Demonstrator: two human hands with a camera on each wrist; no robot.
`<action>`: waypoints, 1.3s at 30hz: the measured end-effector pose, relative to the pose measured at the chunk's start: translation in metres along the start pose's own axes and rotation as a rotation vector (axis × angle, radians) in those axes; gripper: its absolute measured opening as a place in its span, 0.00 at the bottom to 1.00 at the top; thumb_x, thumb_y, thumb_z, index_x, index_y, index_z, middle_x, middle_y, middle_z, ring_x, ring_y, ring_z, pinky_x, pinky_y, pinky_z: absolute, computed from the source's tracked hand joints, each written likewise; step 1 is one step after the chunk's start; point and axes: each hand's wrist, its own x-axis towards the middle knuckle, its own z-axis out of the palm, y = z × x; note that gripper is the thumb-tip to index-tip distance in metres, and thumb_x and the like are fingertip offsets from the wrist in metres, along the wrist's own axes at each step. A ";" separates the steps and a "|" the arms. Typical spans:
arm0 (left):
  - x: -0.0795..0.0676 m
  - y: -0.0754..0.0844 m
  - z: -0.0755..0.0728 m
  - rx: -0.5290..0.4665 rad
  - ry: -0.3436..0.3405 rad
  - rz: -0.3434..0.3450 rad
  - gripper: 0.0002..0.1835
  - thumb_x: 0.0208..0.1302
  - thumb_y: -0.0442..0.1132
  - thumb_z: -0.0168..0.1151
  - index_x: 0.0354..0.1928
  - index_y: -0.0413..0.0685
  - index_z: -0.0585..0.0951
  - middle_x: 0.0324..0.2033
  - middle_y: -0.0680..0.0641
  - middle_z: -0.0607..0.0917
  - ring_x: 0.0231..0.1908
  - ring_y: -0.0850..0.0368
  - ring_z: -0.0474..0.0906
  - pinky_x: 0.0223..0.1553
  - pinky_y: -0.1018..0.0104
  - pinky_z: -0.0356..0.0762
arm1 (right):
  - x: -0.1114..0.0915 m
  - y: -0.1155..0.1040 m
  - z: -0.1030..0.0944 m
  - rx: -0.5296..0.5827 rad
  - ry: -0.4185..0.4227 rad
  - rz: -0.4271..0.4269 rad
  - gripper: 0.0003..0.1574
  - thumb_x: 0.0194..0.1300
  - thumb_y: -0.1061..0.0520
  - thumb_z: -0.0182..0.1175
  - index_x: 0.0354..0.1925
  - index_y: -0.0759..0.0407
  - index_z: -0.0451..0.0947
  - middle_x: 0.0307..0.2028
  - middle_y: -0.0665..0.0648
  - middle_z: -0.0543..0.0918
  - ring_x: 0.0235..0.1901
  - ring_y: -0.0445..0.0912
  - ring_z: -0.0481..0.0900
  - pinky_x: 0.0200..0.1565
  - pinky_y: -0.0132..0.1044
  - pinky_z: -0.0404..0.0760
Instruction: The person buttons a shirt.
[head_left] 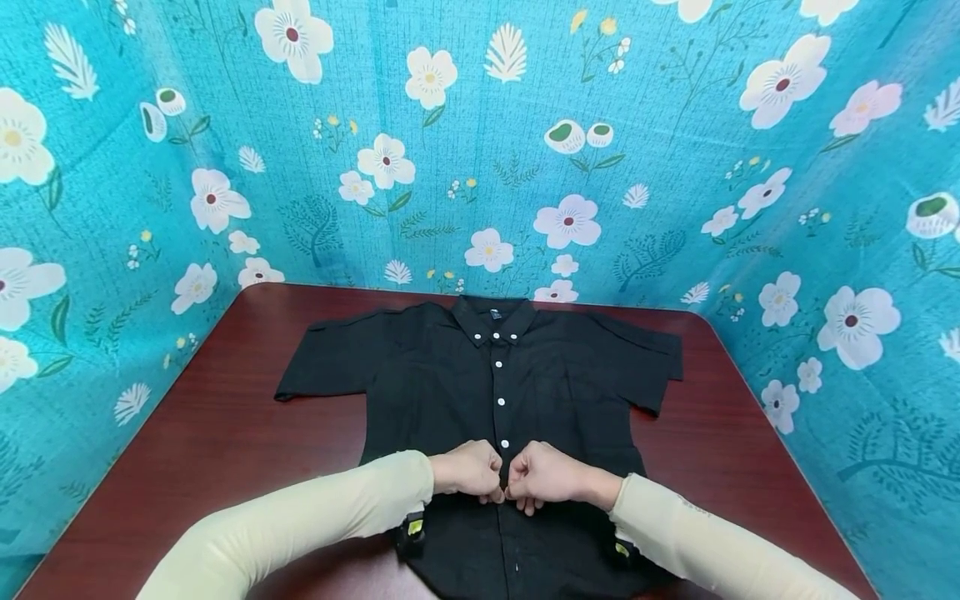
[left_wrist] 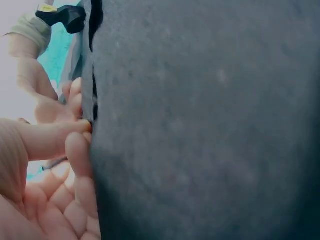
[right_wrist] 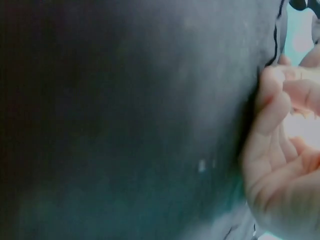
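Observation:
A black short-sleeved button-up shirt (head_left: 442, 383) lies spread face up, its collar (head_left: 495, 321) at the far side. White buttons (head_left: 501, 402) run down its front placket. My left hand (head_left: 471, 468) and right hand (head_left: 551, 475) meet over the lower placket, nearly touching. Each pinches the front edge between thumb and curled fingers. In the left wrist view, the left fingers (left_wrist: 77, 155) hold the dark cloth edge, with the other hand just beyond. The right fingers (right_wrist: 274, 107) grip the same edge in the right wrist view. Whatever button lies between the fingertips is hidden.
The shirt lies on a dark red table (head_left: 210, 450) with rounded far corners. A blue floral curtain (head_left: 480, 167) surrounds the back and sides. Pale sleeves (head_left: 315, 517) cover both forearms, and a black wrist device (head_left: 411, 533) hangs below the left cuff.

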 end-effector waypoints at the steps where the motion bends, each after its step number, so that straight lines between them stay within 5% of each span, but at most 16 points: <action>1: 0.001 -0.001 -0.001 -0.008 -0.007 0.010 0.13 0.42 0.29 0.69 0.09 0.46 0.76 0.06 0.53 0.75 0.12 0.60 0.74 0.13 0.73 0.59 | 0.000 0.001 -0.001 0.013 -0.013 0.005 0.11 0.57 0.66 0.61 0.19 0.62 0.81 0.16 0.54 0.82 0.16 0.44 0.80 0.18 0.32 0.77; 12: 0.005 -0.007 -0.009 -0.133 -0.134 0.068 0.16 0.47 0.26 0.69 0.12 0.41 0.73 0.09 0.54 0.74 0.13 0.64 0.70 0.16 0.76 0.61 | 0.000 0.001 -0.008 -0.041 -0.035 -0.050 0.09 0.58 0.61 0.65 0.22 0.59 0.82 0.19 0.52 0.83 0.18 0.46 0.82 0.19 0.37 0.79; 18: 0.005 -0.008 -0.010 -0.168 -0.169 0.041 0.14 0.49 0.26 0.67 0.13 0.41 0.74 0.10 0.52 0.73 0.14 0.63 0.68 0.17 0.75 0.62 | 0.001 0.000 -0.010 -0.174 -0.021 -0.191 0.09 0.59 0.62 0.65 0.22 0.57 0.81 0.17 0.47 0.82 0.17 0.39 0.80 0.19 0.30 0.77; 23: 0.004 -0.006 -0.009 -0.105 -0.163 0.017 0.15 0.49 0.28 0.68 0.13 0.43 0.73 0.10 0.51 0.75 0.14 0.62 0.69 0.17 0.74 0.63 | 0.000 -0.001 -0.009 -0.292 -0.011 -0.296 0.08 0.59 0.61 0.65 0.23 0.55 0.81 0.16 0.45 0.80 0.17 0.32 0.77 0.22 0.25 0.74; 27: 0.004 -0.005 -0.008 -0.072 -0.153 0.027 0.13 0.49 0.28 0.68 0.14 0.43 0.75 0.11 0.51 0.76 0.14 0.62 0.71 0.17 0.74 0.64 | -0.001 -0.003 -0.007 -0.301 0.006 -0.251 0.09 0.58 0.59 0.66 0.22 0.52 0.80 0.15 0.43 0.80 0.16 0.30 0.75 0.21 0.25 0.74; 39: 0.009 -0.010 -0.008 -0.238 -0.200 0.021 0.08 0.49 0.23 0.62 0.18 0.37 0.76 0.12 0.52 0.75 0.15 0.64 0.71 0.18 0.75 0.66 | -0.003 -0.011 0.002 -0.405 0.112 -0.128 0.18 0.57 0.51 0.67 0.14 0.46 0.75 0.09 0.36 0.71 0.10 0.29 0.70 0.17 0.26 0.71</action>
